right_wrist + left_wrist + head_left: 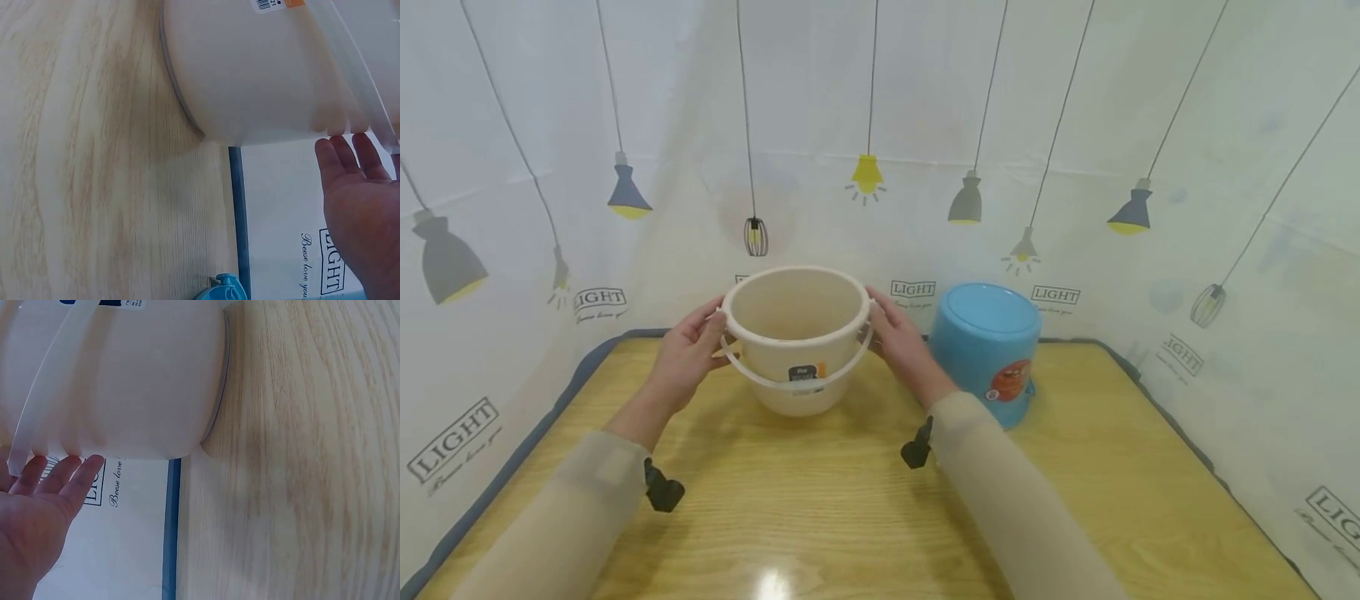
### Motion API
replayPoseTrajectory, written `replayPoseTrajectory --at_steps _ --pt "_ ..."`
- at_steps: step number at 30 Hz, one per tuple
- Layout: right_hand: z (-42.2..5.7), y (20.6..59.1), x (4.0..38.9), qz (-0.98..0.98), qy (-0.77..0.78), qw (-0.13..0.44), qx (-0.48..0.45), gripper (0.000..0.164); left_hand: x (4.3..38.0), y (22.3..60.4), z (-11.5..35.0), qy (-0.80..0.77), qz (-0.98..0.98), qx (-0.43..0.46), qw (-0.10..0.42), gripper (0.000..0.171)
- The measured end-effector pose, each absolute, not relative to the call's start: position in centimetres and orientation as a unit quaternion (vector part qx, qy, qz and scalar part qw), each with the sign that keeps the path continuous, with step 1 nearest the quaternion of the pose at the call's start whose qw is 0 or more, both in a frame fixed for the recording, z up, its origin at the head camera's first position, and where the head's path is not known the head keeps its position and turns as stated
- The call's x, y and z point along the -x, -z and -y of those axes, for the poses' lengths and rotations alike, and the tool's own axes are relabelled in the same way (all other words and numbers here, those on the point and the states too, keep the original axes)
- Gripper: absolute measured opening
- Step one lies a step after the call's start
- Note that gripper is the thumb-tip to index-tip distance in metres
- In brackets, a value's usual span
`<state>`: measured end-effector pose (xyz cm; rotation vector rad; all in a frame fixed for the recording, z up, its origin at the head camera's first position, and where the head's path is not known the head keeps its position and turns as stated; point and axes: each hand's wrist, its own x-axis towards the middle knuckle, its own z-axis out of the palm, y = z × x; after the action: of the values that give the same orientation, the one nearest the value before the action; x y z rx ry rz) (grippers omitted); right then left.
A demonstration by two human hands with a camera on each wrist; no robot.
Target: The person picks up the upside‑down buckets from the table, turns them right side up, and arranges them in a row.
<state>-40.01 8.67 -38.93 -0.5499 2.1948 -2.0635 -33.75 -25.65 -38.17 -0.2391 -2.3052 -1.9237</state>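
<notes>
Bucket, cream (797, 362), one: upright on the wooden table (760, 508), toward the back and left of centre; mouth upward, pale handle (801, 385) lowered across the front, dark-and-orange label (807, 377) behind it. Left hand (688, 346): fingers extended and apart, tips against the bucket's left side, thumb up by the rim at the handle joint. Right hand (898, 333): likewise, fingers extended, tips against the opposite side, thumb near the other joint. Blue bucket (977, 358), one: inverted, base up, just beside the right hand, red label (1011, 381) on its wall. Sleeves, beige (1000, 492), two, each with a black device (917, 446) at the cuff. Backdrop, white (820, 100), printed with hanging lamps (867, 177) and "LIGHT" lettering (913, 289).
</notes>
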Motion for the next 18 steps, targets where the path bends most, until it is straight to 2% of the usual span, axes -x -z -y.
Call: replayPoseTrajectory --at_steps 4,9,12,18 --pt "-8.6 38.9 40.4 -0.715 0.675 0.043 0.179 0.052 33.7 38.2 25.5 0.640 0.762 0.071 0.066 0.069" --pt "-8.7 38.6 40.5 -0.724 0.670 0.043 0.158 0.060 33.4 38.1 25.4 0.631 0.770 0.057 0.081 0.072" --pt "-8.8 38.0 39.9 -0.737 0.659 0.040 0.145 0.070 32.9 37.9 25.3 0.607 0.784 0.037 0.123 0.071" --pt "-9.2 35.9 37.3 -0.762 0.639 0.032 0.105 0.089 31.5 36.5 24.2 0.567 0.788 0.002 0.242 0.056"
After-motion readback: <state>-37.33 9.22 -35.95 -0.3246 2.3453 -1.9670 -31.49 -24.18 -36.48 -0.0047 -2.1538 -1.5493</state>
